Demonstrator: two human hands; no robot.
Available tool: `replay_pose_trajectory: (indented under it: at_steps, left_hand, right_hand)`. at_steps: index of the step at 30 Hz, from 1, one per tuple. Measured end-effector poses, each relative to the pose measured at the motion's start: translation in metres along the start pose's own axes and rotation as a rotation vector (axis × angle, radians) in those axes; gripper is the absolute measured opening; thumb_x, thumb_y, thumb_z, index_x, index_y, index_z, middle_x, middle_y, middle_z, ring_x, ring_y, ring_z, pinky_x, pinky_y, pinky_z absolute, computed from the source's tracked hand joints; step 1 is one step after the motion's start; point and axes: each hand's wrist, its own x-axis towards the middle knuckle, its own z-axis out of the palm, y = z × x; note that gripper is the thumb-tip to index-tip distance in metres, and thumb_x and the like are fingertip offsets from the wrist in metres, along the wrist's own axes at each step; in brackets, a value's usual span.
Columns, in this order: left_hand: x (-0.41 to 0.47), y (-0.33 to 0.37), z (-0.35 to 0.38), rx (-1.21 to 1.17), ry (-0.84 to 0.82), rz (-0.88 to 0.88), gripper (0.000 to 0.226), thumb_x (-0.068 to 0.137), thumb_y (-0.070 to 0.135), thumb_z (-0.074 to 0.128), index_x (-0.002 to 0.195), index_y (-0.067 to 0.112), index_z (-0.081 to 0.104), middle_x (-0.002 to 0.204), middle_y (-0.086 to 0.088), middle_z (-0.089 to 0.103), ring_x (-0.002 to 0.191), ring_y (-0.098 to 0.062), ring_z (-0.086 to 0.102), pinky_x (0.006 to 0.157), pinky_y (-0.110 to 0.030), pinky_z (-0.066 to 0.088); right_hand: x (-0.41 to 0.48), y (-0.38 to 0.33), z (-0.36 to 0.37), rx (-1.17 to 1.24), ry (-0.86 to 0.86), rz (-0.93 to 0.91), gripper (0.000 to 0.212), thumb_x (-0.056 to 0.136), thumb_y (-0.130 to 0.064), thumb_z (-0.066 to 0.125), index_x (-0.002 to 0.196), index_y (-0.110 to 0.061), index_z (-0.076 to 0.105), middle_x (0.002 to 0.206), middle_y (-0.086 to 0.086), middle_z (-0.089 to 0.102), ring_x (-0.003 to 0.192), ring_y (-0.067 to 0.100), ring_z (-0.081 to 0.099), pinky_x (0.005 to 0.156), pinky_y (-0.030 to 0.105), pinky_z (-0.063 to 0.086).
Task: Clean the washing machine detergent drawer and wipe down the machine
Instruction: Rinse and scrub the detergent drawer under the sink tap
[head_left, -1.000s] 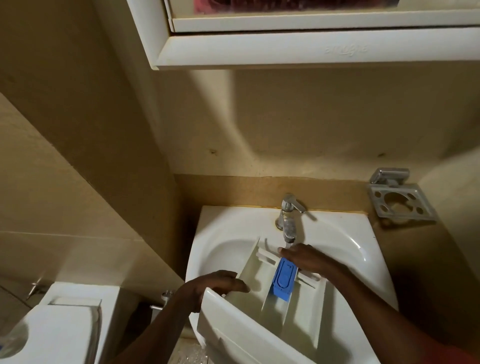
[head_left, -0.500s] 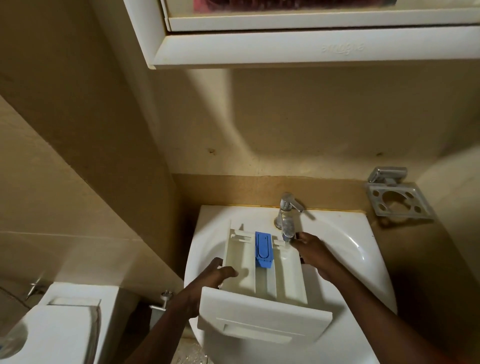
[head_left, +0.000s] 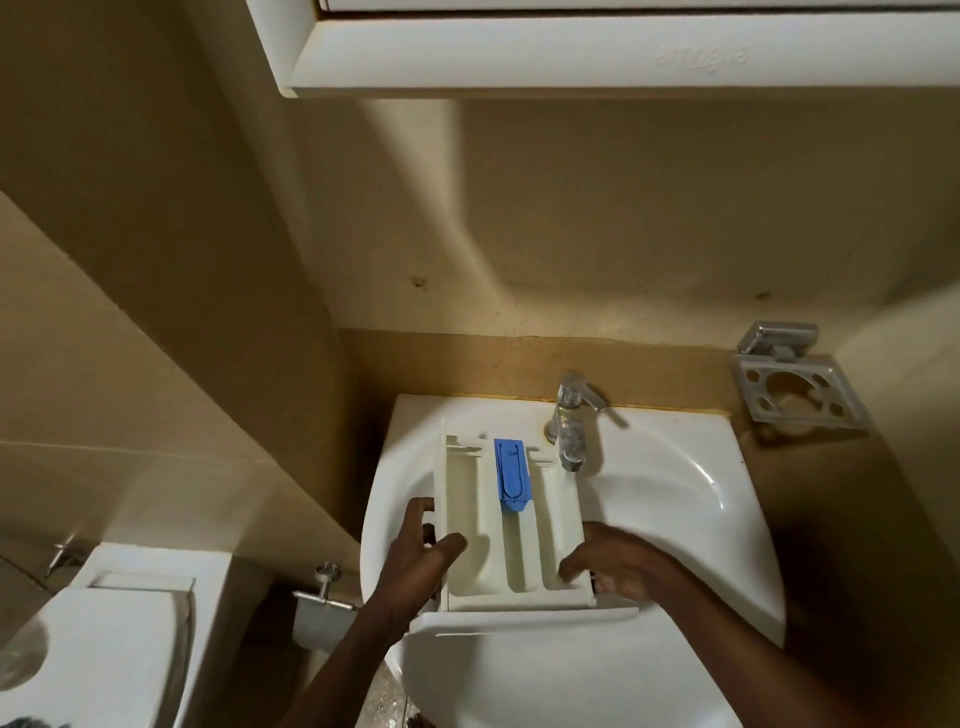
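Since half a second ago the right hand (head_left: 618, 564) has left the far end by the tap (head_left: 571, 421) and come back to the near right corner of the drawer (head_left: 511, 545). The drawer has tipped flatter, so its front panel now shows edge-on.

Head view: the drawer lies in the sink (head_left: 675, 499), front panel toward the person, with its far right corner under the spout. The left hand (head_left: 415, 561) grips the left wall, thumb hooked over the rim into the compartment and fingers outside. The right hand, slightly blurred, holds the right wall with its fingertips curled inside. A blue insert (head_left: 511, 475) sits in the middle channel at the far end. A metal holder (head_left: 800, 389) hangs on the wall right of the sink, and a toilet (head_left: 114, 639) stands at the lower left.
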Motion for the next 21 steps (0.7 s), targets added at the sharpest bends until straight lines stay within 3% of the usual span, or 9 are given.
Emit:
replay_pose_trajectory:
  at_steps: [3,5,8,10,12,14,17,19,21]
  left_hand:
    - [-0.002,0.002,0.003,0.025,0.004,0.028,0.037,0.092,0.014,0.06,0.125,0.022,0.043,0.106,-0.011,0.066,0.082,-0.019,0.066,0.047,-0.013,0.045]
    - [0.0,0.006,0.003,0.042,0.003,0.043,0.041,0.09,0.019,0.063,0.126,0.021,0.042,0.104,-0.011,0.066,0.081,-0.019,0.066,0.046,-0.013,0.045]
    - [0.002,0.009,0.003,0.066,0.005,0.052,0.048,0.083,0.028,0.064,0.125,0.022,0.042,0.103,-0.012,0.066,0.078,-0.019,0.064,0.046,-0.014,0.044]
    - [0.002,0.008,0.004,0.079,0.016,0.073,0.042,0.089,0.02,0.063,0.126,0.022,0.042,0.103,-0.011,0.065,0.078,-0.019,0.064,0.046,-0.013,0.043]
    - [0.003,0.006,0.007,0.086,0.025,0.09,0.042,0.09,0.016,0.063,0.127,0.021,0.042,0.105,-0.01,0.064,0.082,-0.019,0.064,0.047,-0.013,0.044]
    - [0.004,0.004,0.008,0.1,0.043,0.1,0.046,0.089,0.019,0.065,0.129,0.023,0.041,0.108,-0.008,0.063,0.089,-0.022,0.065,0.053,-0.016,0.048]
    - [0.003,0.002,0.007,0.1,0.053,0.097,0.051,0.084,0.027,0.066,0.128,0.024,0.042,0.103,-0.008,0.064,0.088,-0.022,0.066,0.056,-0.02,0.05]
    - [0.003,0.0,0.009,0.09,0.06,0.09,0.048,0.086,0.024,0.066,0.128,0.024,0.042,0.102,-0.009,0.064,0.086,-0.022,0.067,0.054,-0.019,0.049]
    - [0.004,0.0,0.009,0.085,0.055,0.098,0.045,0.089,0.017,0.065,0.128,0.024,0.042,0.103,-0.009,0.064,0.086,-0.022,0.067,0.052,-0.016,0.048]
  right_hand:
    - [0.002,-0.006,-0.003,-0.027,0.086,-0.038,0.029,0.08,0.006,0.065,0.102,-0.013,0.06,0.091,0.005,0.067,0.08,0.016,0.061,0.06,0.023,0.047]
    - [0.012,-0.015,-0.003,-0.05,0.279,-0.131,0.009,0.087,-0.014,0.068,0.094,-0.015,0.063,0.079,0.0,0.064,0.071,0.014,0.058,0.057,0.024,0.045]
    - [0.021,-0.024,-0.005,-0.101,0.565,-0.253,0.043,0.088,-0.045,0.064,0.06,-0.018,0.046,0.056,-0.003,0.046,0.059,0.017,0.048,0.055,0.026,0.04]
    - [0.023,-0.021,-0.002,-0.163,0.638,-0.294,0.043,0.091,-0.045,0.06,0.061,-0.018,0.045,0.06,-0.004,0.049,0.069,0.021,0.05,0.062,0.03,0.037]
    - [0.026,-0.007,0.004,-0.138,0.518,-0.271,0.015,0.09,-0.034,0.064,0.09,-0.019,0.061,0.09,-0.006,0.064,0.09,0.02,0.058,0.076,0.027,0.043]
    - [0.027,0.013,0.008,-0.043,0.297,-0.186,0.033,0.083,-0.014,0.07,0.114,-0.017,0.06,0.112,-0.002,0.068,0.098,0.017,0.063,0.086,0.031,0.052]
    - [0.019,0.026,0.005,0.168,0.044,-0.007,0.041,0.079,0.004,0.07,0.115,-0.009,0.059,0.108,0.008,0.072,0.099,0.022,0.068,0.081,0.033,0.056]
    - [0.018,0.025,-0.001,0.087,0.063,-0.013,0.038,0.078,0.005,0.07,0.113,-0.008,0.062,0.102,0.007,0.073,0.095,0.023,0.069,0.078,0.034,0.058]
    - [0.022,0.012,-0.003,-0.089,0.218,-0.113,0.027,0.08,-0.006,0.072,0.105,-0.014,0.065,0.09,-0.001,0.071,0.081,0.015,0.066,0.063,0.026,0.053]
